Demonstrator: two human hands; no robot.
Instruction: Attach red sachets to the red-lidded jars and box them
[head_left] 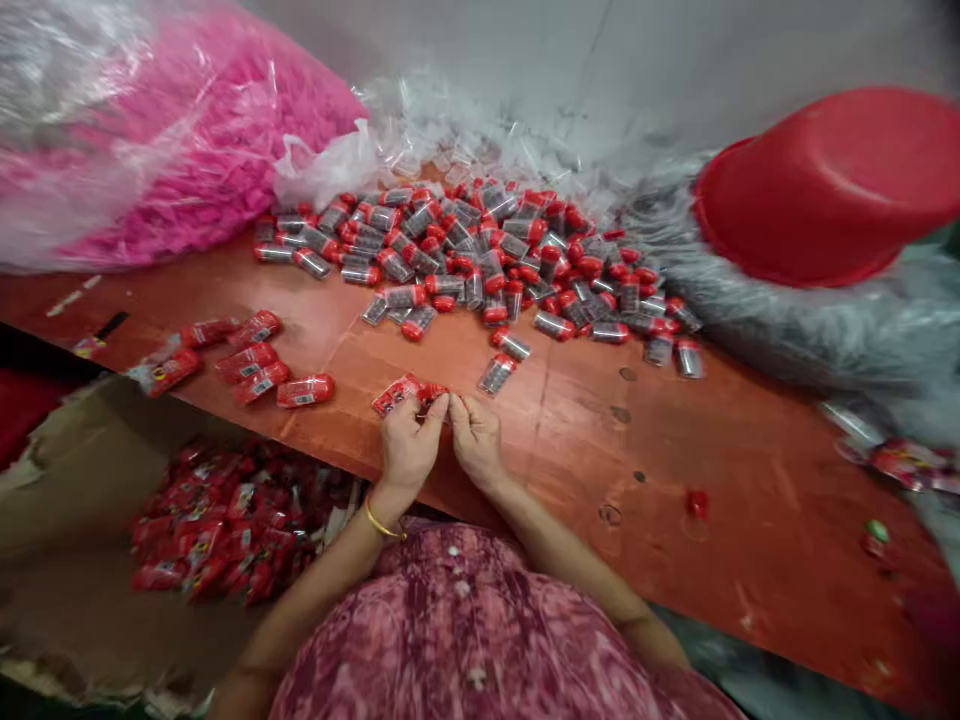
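My left hand (pixel 407 443) and my right hand (pixel 475 437) meet at the near edge of the red-brown table (pixel 585 430). Both are closed in a pinch on a small red wrapped packet (pixel 405 392) lying just in front of the fingers. A big heap of small clear tubes with red caps (pixel 480 255) covers the far middle of the table. Several red wrapped packets (pixel 251 362) lie in a loose group to the left of my hands.
A cardboard box (pixel 67 560) below the table's left edge holds many red packets (pixel 225 525). At far left lies a plastic bag of pink pieces (pixel 172 140). An upturned red basin (pixel 832 185) rests on clear plastic bags (pixel 825 320) at right. Small caps (pixel 697 503) dot the table.
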